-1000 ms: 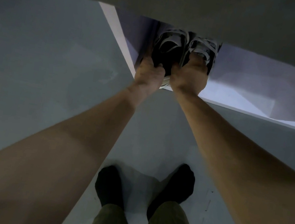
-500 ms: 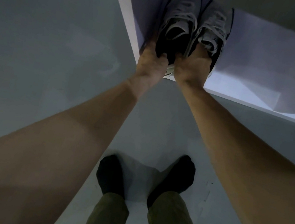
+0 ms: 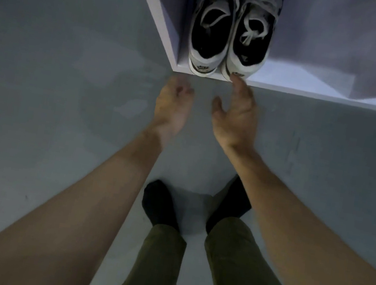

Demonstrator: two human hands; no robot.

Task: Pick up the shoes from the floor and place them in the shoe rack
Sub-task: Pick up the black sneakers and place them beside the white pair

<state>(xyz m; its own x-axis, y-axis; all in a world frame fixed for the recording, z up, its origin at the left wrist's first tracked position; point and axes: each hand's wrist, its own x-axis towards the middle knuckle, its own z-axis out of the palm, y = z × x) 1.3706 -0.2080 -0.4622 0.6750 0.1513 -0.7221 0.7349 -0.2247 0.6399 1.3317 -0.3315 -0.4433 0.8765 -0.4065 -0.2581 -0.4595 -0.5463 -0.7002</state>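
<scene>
Two grey and white sneakers stand side by side, heels toward me, on the white shoe rack (image 3: 314, 95) at its left end. The left shoe (image 3: 211, 29) sits against the rack's side panel, and the right shoe (image 3: 252, 36) touches it. My left hand (image 3: 173, 107) hangs just in front of the shelf edge, empty, fingers loosely curled. My right hand (image 3: 235, 118) is spread open, and one fingertip reaches up to the right shoe's heel. Neither hand holds anything.
Grey floor (image 3: 53, 95) stretches to the left and below the rack. My two feet in black socks (image 3: 162, 202) and olive trousers stand on the floor directly under my arms. The shelf continues to the right of the shoes.
Both hands have let go of the shoes and pulled back toward me off the shelf. The shoes stay on the rack. The view has tilted so the shelf shows from above.
</scene>
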